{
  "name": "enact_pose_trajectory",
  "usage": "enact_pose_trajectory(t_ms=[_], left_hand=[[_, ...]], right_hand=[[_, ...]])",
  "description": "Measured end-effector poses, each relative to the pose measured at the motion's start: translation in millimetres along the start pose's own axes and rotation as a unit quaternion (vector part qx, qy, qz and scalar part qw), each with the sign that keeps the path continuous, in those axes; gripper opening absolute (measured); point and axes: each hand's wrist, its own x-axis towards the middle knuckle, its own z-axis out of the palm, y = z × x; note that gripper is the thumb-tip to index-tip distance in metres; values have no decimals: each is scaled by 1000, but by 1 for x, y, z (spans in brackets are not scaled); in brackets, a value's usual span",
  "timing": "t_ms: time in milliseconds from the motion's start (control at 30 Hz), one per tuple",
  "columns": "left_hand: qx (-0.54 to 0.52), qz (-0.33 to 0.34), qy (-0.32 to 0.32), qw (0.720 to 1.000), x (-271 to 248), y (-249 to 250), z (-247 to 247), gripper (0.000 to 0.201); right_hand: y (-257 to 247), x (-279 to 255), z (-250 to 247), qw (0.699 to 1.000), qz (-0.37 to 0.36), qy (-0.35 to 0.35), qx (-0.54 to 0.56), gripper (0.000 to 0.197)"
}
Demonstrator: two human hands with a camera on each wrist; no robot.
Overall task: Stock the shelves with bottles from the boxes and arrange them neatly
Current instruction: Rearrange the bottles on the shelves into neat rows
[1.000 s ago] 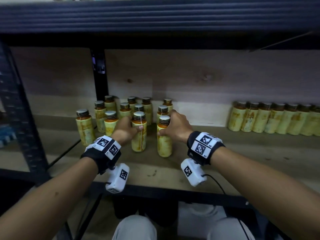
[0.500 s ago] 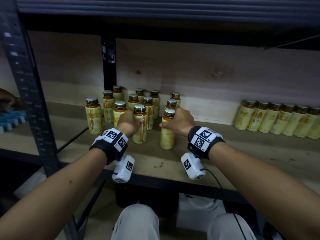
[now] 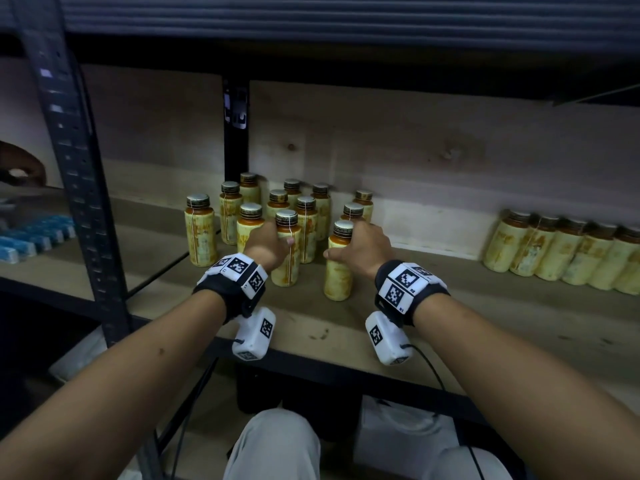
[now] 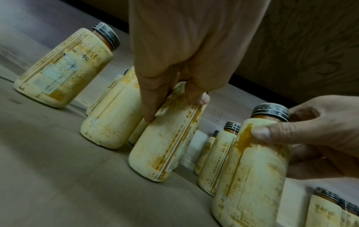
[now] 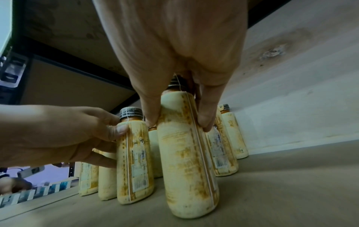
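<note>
Shelving: a dark metal rack with a pale wooden shelf board (image 3: 485, 317) and a wooden back panel filled the head view; a perforated dark upright (image 3: 79, 188) stood at the left.
Row at right: a line of yellow-labelled bottles with dark screw caps (image 3: 561, 252) stood side by side against the back panel, well apart from the hands.
Cluster at centre: a loose group of the same yellow bottles (image 3: 294, 202) stood upright in uneven ranks just behind the hands, one bottle (image 3: 199, 233) set off alone at the cluster's left.
Left hand: the left hand (image 3: 268, 244) gripped the shoulder of a worn yellow bottle with a rust-orange seam (image 4: 165, 147), thumb and fingers curled round it; the bottle stood upright on the board at the front of the cluster.
Right hand: the right hand (image 3: 363, 247) clasped a second stained yellow bottle (image 5: 186, 161) just below its dark cap, thumb on one side and fingers on the other; its base rested on the board, beside the left-hand bottle but apart from it.
Far left: small blue packs (image 3: 31, 237) lay in rows on the neighbouring shelf.
Wrists: black bands bearing white square-patterned markers (image 3: 239, 271) circled both wrists.
</note>
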Motion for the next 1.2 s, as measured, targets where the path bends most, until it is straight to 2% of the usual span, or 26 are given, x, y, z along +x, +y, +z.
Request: enact_pose_trajectory(t_ms=[333, 533, 633, 700, 767, 833, 900, 1067, 1200], left_hand=[[7, -9, 12, 1000, 3, -2, 2, 32], [-27, 9, -19, 999, -1, 0, -13, 52], [-22, 25, -27, 999, -1, 15, -29, 55], [28, 57, -9, 998, 1, 31, -41, 52], [59, 101, 11, 993, 1, 52, -52, 41], [54, 153, 8, 987, 1, 76, -56, 25], [50, 204, -16, 978, -1, 101, -48, 13], [95, 323, -124, 934, -23, 160, 18, 20], [126, 394, -167, 895, -41, 200, 85, 22]], right_hand=[[2, 0, 8, 1000, 1, 15, 13, 46], [-2, -8, -5, 999, 23, -17, 24, 56], [-2, -11, -30, 1000, 8, -5, 11, 51], [-1, -14, -54, 1000, -2, 18, -9, 50], [3, -17, -80, 999, -11, 42, -30, 59], [13, -21, -105, 997, -17, 53, -56, 64], [27, -26, -129, 994, -18, 47, -97, 60], [78, -49, -174, 969, 21, 25, -244, 52], [129, -69, -195, 955, 68, 12, -287, 45]])
